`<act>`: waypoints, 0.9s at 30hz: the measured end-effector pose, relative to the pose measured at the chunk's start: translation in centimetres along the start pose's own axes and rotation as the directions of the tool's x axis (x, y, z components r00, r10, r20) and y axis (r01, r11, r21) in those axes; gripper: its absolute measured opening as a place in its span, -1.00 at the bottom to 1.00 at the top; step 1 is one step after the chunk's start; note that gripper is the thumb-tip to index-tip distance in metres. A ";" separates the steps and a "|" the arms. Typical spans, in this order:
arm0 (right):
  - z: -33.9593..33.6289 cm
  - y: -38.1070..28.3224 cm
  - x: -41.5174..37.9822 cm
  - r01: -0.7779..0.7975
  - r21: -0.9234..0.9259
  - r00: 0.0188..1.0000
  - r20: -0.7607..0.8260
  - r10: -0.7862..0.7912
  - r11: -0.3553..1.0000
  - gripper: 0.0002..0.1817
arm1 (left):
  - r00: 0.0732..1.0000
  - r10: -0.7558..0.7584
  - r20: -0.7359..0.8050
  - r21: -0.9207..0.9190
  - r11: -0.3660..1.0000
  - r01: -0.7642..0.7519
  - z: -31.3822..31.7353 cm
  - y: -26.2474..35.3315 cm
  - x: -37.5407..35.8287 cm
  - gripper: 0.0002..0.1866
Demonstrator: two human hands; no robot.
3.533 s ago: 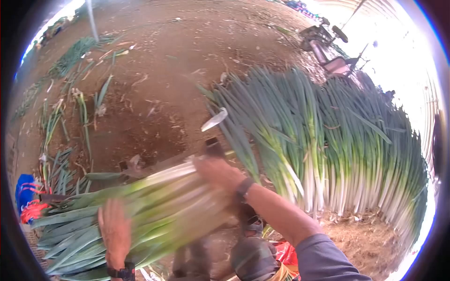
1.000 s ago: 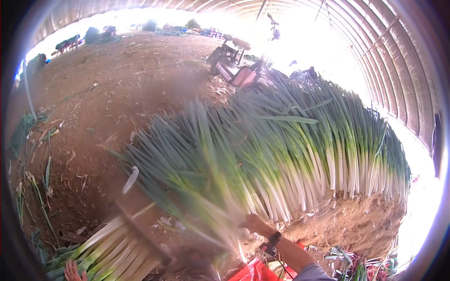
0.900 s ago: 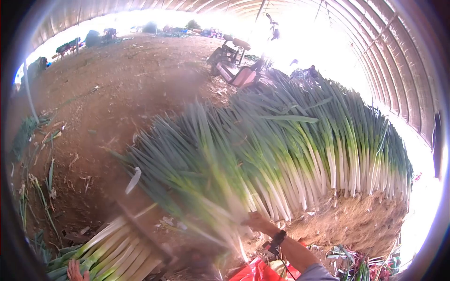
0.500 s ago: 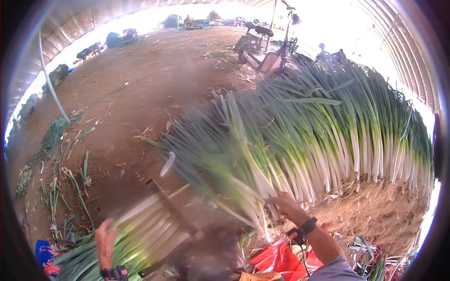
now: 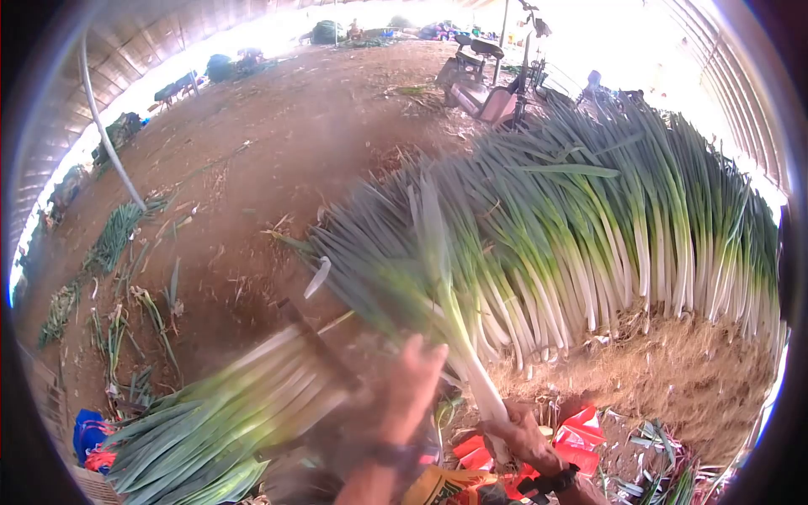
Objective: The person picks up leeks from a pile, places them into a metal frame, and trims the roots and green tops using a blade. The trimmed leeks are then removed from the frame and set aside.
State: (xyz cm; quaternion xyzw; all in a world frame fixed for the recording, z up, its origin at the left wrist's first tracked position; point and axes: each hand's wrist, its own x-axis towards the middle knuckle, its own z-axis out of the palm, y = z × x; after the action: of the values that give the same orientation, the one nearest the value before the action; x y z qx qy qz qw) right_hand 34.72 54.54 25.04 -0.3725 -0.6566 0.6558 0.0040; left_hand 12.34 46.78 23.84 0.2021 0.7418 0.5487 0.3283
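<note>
My right hand (image 5: 523,436) is closed around the white lower end of a long green onion (image 5: 475,370), whose leaves point up and away from me. Left of that stalk is my left hand (image 5: 412,379), blurred, with its fingers stretched upward close to it. At lower left, a bunch of green onions (image 5: 210,412) lies with its white ends against a dark upright bar (image 5: 316,343). A dense row of green onions (image 5: 581,244) leans across the right side, roots toward me.
Red plastic (image 5: 581,438) lies under my right arm, near a yellow-orange piece (image 5: 442,486). Leaf scraps (image 5: 151,324) litter the soil at left. A blue item (image 5: 88,433) sits at lower left. Behind the row stands a parked bike (image 5: 505,84); a support pole (image 5: 105,126) rises at left.
My right hand has drawn the green onion down toward me, out from the row's front. My left hand has moved right, from the laid bunch to beside that stalk. The view has shifted slightly.
</note>
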 end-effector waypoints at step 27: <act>0.0 -0.9 9.5 0.426 -0.605 0.764 -0.157 -0.626 0.673 -0.56 | 0.973 -0.224 0.048 -0.491 0.844 0.218 7.0 -7.7 -1.3 -0.68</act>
State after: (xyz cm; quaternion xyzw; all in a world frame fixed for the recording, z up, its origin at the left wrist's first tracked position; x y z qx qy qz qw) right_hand 27.41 59.41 21.24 -0.2600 -0.8802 0.3374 0.2095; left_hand 18.72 48.24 15.63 0.0218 0.5975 0.6793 0.4255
